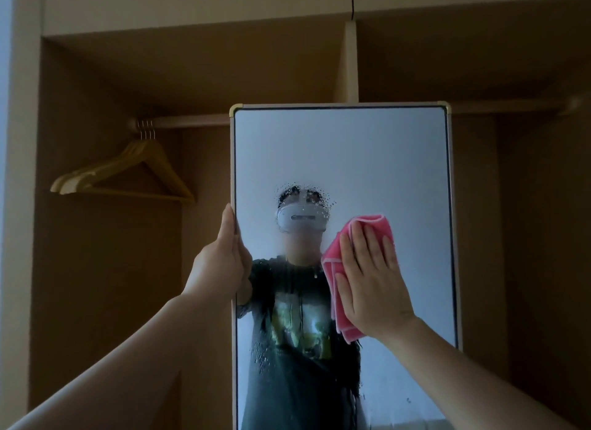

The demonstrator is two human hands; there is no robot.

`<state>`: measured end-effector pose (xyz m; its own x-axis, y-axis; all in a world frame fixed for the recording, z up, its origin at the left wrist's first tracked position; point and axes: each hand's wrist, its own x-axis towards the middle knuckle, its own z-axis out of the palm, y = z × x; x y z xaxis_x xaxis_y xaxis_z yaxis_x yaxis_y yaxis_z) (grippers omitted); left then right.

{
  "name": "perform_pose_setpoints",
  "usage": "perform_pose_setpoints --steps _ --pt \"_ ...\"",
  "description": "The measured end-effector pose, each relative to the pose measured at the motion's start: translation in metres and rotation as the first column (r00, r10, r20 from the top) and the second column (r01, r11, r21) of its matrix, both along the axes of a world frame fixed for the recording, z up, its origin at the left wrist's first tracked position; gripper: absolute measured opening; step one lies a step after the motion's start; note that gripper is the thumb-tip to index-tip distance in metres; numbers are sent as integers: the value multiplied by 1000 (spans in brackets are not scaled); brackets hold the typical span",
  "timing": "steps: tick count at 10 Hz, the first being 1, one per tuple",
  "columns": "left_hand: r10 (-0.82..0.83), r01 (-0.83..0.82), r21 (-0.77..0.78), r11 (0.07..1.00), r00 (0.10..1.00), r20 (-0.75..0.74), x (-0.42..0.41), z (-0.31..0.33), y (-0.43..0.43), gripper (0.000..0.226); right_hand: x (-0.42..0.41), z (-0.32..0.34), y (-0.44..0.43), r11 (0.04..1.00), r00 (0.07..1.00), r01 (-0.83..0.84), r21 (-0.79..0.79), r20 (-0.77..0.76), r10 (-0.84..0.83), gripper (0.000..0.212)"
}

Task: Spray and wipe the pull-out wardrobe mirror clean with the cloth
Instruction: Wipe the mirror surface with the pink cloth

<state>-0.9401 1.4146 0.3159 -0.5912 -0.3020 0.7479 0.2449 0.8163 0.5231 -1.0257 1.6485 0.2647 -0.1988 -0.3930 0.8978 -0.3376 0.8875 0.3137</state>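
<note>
Droplets point(287, 340) speckle the mirror point(351, 148) beside the folded pink cloth point(371, 228).

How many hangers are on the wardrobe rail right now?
4 hangers, going by the hooks: all bunched at the left end of the rail, left of the mirror. They overlap, so one more could be hidden, and the mirror blocks part of the rail.

No text, brand or number can be read here. In the mirror point(351, 148) the reflected dark shirt point(287, 388) carries a yellow-green print point(297, 321), but wet drops blur it and no letters are clear on it.
</note>
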Motion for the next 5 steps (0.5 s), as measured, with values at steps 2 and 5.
perform_pose_setpoints --steps 2,5 --pt "3 -3 11 1000 1000 25 0 -1 0 48 1 18 -5 1000 1000 -10 -3 -11 10 60" --pt "-34 34 7 999 999 -20 -4 -2 -5 56 0 107 -18 1000 999 -9 -23 -50 8 59"
